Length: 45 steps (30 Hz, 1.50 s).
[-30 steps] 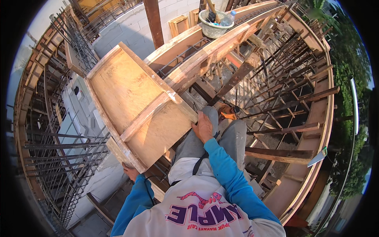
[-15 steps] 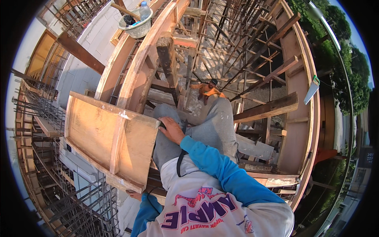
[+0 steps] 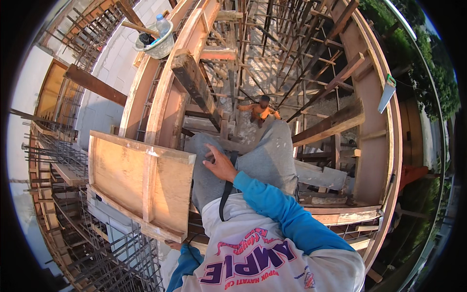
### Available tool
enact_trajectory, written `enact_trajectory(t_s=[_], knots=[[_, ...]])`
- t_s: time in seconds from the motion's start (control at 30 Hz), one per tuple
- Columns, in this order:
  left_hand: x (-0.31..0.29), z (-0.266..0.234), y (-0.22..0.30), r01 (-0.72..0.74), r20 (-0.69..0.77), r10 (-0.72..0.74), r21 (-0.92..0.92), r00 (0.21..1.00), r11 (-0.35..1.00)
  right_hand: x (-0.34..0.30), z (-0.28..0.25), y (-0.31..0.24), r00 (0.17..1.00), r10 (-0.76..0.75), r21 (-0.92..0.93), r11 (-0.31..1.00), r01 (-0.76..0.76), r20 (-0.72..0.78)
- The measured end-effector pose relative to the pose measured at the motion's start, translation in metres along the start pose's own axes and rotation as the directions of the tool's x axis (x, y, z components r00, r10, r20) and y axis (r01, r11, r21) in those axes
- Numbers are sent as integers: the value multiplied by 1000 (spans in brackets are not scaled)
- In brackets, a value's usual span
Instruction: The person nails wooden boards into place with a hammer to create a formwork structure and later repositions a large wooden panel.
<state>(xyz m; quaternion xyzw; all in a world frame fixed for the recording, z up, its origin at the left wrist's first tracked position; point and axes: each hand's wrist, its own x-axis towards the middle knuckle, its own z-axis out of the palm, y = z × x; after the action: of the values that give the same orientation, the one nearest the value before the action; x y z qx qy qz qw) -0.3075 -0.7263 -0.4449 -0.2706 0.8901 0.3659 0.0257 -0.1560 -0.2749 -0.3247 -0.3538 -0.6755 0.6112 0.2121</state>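
A plywood formwork panel [image 3: 121, 168] with wooden battens lies to my left, across the timber beams and beside my thigh. My left hand [image 3: 173, 245] is at the panel's near right corner and grips its near edge, most of its fingers out of sight beneath the wood. Over my left thigh, a little to the right of the panel's edge, my right hand [image 3: 222, 166] is raised with its fingers apart and nothing in them. It does not touch the panel.
A person [image 3: 261, 111] in orange stands far below among props. A bucket [image 3: 161, 47] with a bottle rests on the beams at upper left. A handsaw [image 3: 387, 95] hangs on the right formwork wall [image 3: 366, 160]. Bare rebar [image 3: 121, 258] sticks out at lower left.
My right hand has let go of the panel's right edge and moved right, its fingers lifting and spreading. My left hand stays at the near edge. The view has tilted slightly.
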Motion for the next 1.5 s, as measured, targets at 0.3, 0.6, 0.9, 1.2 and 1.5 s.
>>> enact_trajectory(t_s=[0.3, 0.6, 0.9, 1.2, 1.5], knots=[[0, -3, -4, 56, 38, -53, -77, 998, 995, 33, 22, -14, 986, 106, 45, 993, -113, 129], [5, -24, -14, 113, 65, -104, -144, 992, 983, 36, 20, -17, 878, 159, -56, 987, -150, 451], [5, -38, -21, 143, 80, -130, -188, 988, 972, 22, 37, -18, 952, 207, 16, 976, -216, 225], [8, -38, -21, 161, 100, -142, -212, 985, 964, 20, 33, -19, 962, 159, 33, 985, -171, 221], [8, -38, -23, 173, 120, -149, -225, 982, 959, 18, 24, -6, 967, 110, -42, 994, -103, 229]])
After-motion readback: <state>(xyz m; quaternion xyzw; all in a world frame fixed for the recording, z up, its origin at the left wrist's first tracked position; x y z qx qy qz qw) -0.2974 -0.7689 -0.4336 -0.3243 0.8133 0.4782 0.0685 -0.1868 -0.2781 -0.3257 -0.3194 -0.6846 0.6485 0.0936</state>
